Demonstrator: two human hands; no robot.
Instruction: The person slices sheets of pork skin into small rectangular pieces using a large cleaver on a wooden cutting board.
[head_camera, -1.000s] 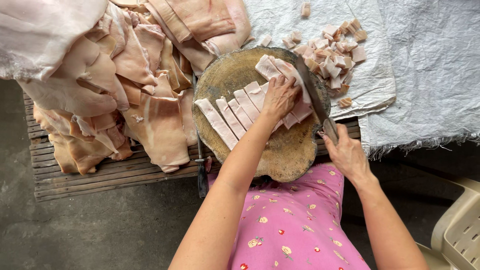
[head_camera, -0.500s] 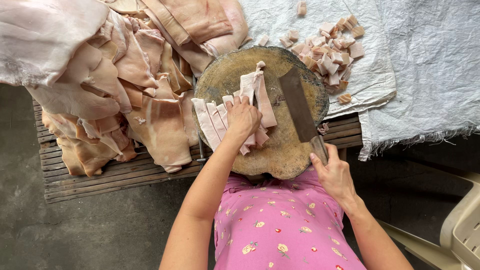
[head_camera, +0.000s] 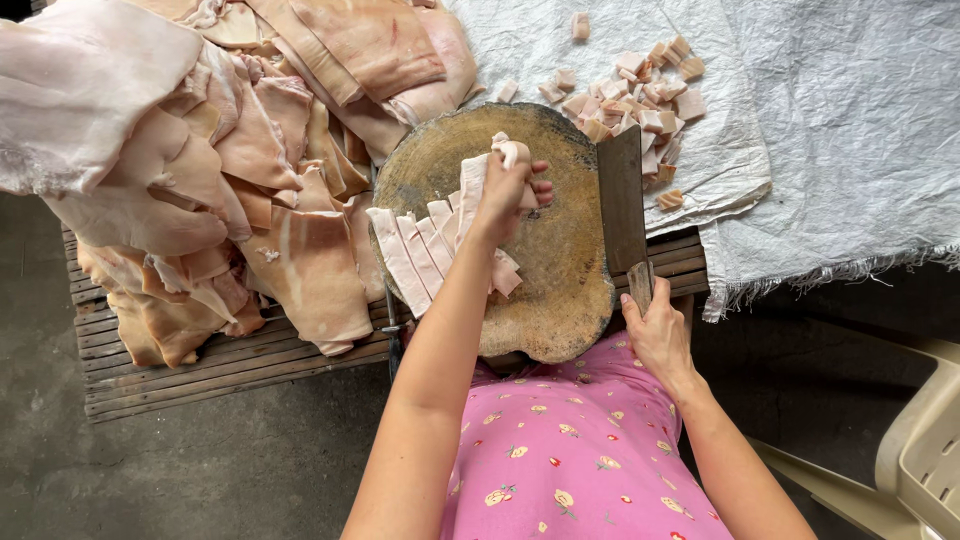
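Note:
A round wooden chopping block (head_camera: 560, 260) stands on a slatted wooden platform. Several long pale strips of pork skin (head_camera: 415, 250) lie across its left side. My left hand (head_camera: 510, 190) grips a few of these strips near the block's middle and lifts their ends. At the block's right edge my right hand (head_camera: 655, 330) holds the handle of a broad cleaver (head_camera: 622, 200); its blade rests flat and points away from me.
A big heap of raw pork skin slabs (head_camera: 230, 140) covers the platform (head_camera: 200, 365) at left. Small cut cubes (head_camera: 640, 100) lie on a white woven sheet (head_camera: 850, 130) beyond the block. A beige plastic chair (head_camera: 920, 450) stands at lower right.
My left hand went from the block's right side to the left, then gathered strips and raised them at the middle. The cleaver shifted right, to the block's edge.

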